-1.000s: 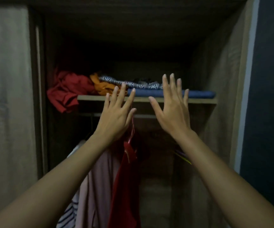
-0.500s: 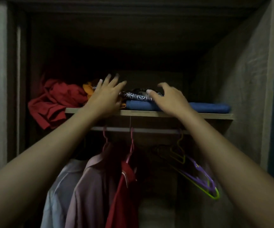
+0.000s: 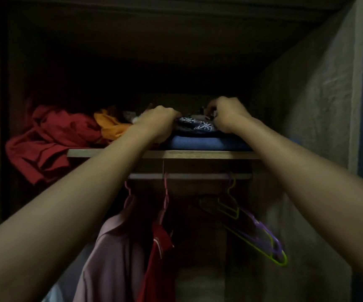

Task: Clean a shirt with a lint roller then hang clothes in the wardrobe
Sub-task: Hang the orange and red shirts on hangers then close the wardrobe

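Both my arms reach up onto the wardrobe's upper shelf (image 3: 115,153). My left hand (image 3: 154,120) and my right hand (image 3: 228,115) are curled on a dark patterned garment (image 3: 194,126), one at each end of it. That garment lies on top of a folded blue cloth (image 3: 206,143). The fingertips are hidden in the dark behind the fabric. No lint roller is in sight.
A crumpled red cloth (image 3: 50,138) and an orange cloth (image 3: 111,125) lie at the shelf's left. Below, the rail (image 3: 189,176) carries a pink shirt (image 3: 113,247), a red shirt (image 3: 161,253) and bare green and purple hangers (image 3: 261,236). The wardrobe's right wall (image 3: 307,105) stands close.
Both hands went from spread in front of the shelf to reaching onto it, and have now curled shut on the patterned garment. The view has moved closer.
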`<act>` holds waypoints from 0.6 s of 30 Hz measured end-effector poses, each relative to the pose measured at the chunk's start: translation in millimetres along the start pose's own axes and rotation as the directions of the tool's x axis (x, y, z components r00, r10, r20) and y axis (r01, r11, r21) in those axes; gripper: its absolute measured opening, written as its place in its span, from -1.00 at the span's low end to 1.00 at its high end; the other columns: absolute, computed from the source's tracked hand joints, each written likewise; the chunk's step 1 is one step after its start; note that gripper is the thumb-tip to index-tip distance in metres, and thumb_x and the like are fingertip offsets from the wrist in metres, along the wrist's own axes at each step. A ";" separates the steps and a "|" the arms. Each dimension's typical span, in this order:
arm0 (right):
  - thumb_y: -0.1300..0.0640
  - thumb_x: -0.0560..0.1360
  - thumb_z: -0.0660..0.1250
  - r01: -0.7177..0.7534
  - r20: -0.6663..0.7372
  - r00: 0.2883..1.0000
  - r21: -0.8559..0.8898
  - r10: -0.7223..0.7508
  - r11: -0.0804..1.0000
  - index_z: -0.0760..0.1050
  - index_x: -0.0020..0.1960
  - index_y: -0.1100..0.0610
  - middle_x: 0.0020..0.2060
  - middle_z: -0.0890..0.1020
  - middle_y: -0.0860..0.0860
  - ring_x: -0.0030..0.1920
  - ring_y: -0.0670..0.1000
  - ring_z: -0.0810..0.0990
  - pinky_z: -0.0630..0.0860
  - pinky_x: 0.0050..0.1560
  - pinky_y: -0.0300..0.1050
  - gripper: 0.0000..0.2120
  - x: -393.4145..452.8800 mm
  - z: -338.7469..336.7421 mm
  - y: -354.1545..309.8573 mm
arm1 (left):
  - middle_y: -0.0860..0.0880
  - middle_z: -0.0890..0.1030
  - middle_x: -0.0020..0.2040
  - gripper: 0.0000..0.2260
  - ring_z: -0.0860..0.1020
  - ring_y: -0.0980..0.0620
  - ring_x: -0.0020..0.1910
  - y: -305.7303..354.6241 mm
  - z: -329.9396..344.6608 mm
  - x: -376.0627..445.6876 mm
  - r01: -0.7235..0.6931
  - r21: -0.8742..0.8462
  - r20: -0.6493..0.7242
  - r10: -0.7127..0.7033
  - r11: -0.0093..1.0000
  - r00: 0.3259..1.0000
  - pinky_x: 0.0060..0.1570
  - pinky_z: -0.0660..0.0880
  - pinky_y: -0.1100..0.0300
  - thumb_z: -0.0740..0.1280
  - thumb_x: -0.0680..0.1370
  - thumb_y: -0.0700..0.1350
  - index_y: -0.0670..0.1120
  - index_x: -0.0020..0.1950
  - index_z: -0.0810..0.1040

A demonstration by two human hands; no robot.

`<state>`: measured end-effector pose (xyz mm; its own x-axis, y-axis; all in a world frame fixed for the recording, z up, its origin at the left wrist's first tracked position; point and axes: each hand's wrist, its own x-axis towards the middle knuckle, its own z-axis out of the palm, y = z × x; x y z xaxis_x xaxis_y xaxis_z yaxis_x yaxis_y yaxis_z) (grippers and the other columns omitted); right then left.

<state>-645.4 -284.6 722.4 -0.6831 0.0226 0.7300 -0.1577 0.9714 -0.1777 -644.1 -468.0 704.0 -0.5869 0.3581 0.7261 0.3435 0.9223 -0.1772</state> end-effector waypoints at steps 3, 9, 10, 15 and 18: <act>0.22 0.49 0.33 -0.023 -0.134 0.991 -0.194 -0.004 0.981 0.46 0.27 0.01 0.14 0.53 0.14 0.15 0.21 0.50 0.47 0.12 0.23 -0.64 -2.1 -17.7 24.2 | -0.17 0.52 0.27 -0.57 0.52 -0.19 0.20 27.1 0.1 12.9 -0.077 -0.093 0.015 0.079 0.993 0.997 0.16 0.49 -0.10 0.24 0.57 -0.22 0.04 0.43 0.36; -0.02 0.53 0.34 -0.154 0.283 0.940 -0.151 0.192 0.976 0.49 0.29 0.03 0.28 0.50 0.09 0.24 0.14 0.47 0.39 0.09 -0.06 -0.64 -12.3 -51.0 61.7 | -0.12 0.48 0.36 -0.57 0.45 -0.13 0.31 58.1 0.0 19.0 -0.159 -0.173 0.213 0.194 0.972 0.958 0.28 0.36 0.03 0.15 0.58 -0.29 0.01 0.41 0.42; -0.11 0.52 0.32 -0.173 0.275 0.942 -0.098 0.194 0.980 0.45 0.35 0.06 0.31 0.48 0.10 0.28 0.14 0.45 0.37 0.12 -0.06 -0.54 -11.7 -56.4 64.1 | -0.09 0.48 0.36 -0.57 0.44 -0.10 0.31 55.7 -4.3 19.0 -0.126 -0.201 0.267 0.178 0.971 0.947 0.26 0.35 0.07 0.13 0.58 -0.29 0.03 0.40 0.44; -0.16 0.60 0.14 -0.215 0.181 0.956 -0.100 0.230 0.971 0.33 0.45 0.17 0.40 0.40 0.15 0.38 0.16 0.38 0.32 0.29 -0.03 -0.45 10.3 -58.4 59.4 | -0.02 0.54 0.26 -0.69 0.50 -0.04 0.22 36.4 -24.6 23.5 0.024 -0.318 0.475 0.138 0.948 0.869 0.28 0.40 0.01 0.19 0.55 -0.15 0.04 0.24 0.56; -0.11 0.63 0.10 -0.270 0.356 0.893 -0.068 0.276 0.960 0.28 0.47 0.20 0.42 0.37 0.15 0.40 0.15 0.35 0.30 0.29 -0.03 -0.47 23.5 -48.0 52.9 | -0.05 0.56 0.19 -0.63 0.51 -0.04 0.14 34.6 -25.5 27.7 0.160 -0.441 0.463 0.072 0.883 0.883 0.14 0.40 0.06 0.08 0.61 0.10 0.01 0.21 0.58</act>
<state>-635.6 -221.3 761.9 -0.9074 0.2042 0.3674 0.0813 0.9428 -0.3232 -629.8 -429.9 734.9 -0.8335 0.4498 0.3209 0.5330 0.8076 0.2524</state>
